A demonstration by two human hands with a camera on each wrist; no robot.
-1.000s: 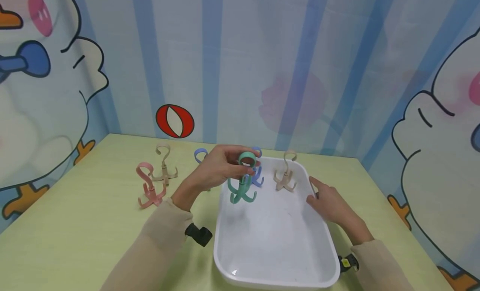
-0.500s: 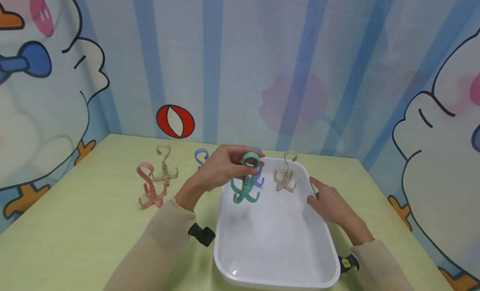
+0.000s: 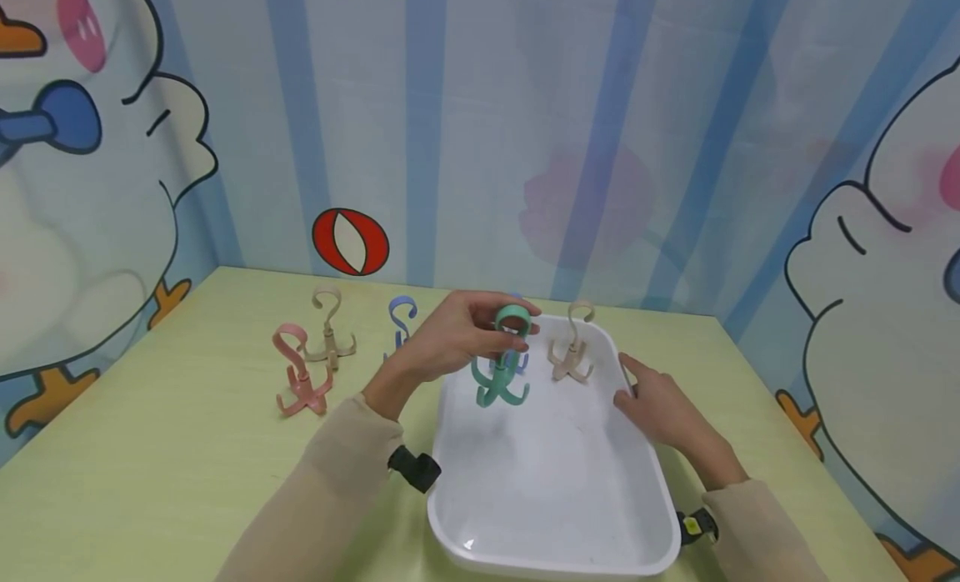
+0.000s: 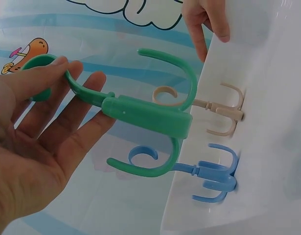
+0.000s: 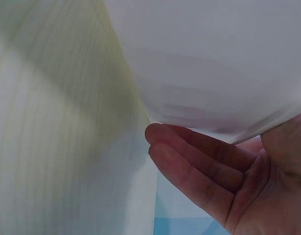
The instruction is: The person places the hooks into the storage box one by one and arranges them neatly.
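A green multi-prong hook [image 3: 501, 388] hangs from my left hand [image 3: 463, 336], over the far left part of a white tray [image 3: 555, 490]. Thumb and fingers pinch its curved upper end, as the left wrist view shows, and its prongs point away from the palm. Inside the tray's far end stand a beige hook [image 3: 572, 363] and a blue hook [image 4: 214, 174]; the green one partly covers the blue one in the head view. My right hand [image 3: 663, 407] holds the tray's right rim, with fingers [image 5: 189, 171] along the outer wall and the thumb mostly hidden in the right wrist view.
Left of the tray, a pink hook [image 3: 303, 390], another beige hook [image 3: 328, 353] and another blue hook [image 3: 402, 311] stand on the pale yellow table [image 3: 135, 465]. My left forearm partly covers that blue one. A striped cartoon backdrop [image 3: 480, 148] rises behind the table's far edge.
My left hand has drifted a little to the right with the green hook, which now covers more of the blue hook in the tray. The right hand and the tray have stayed put.
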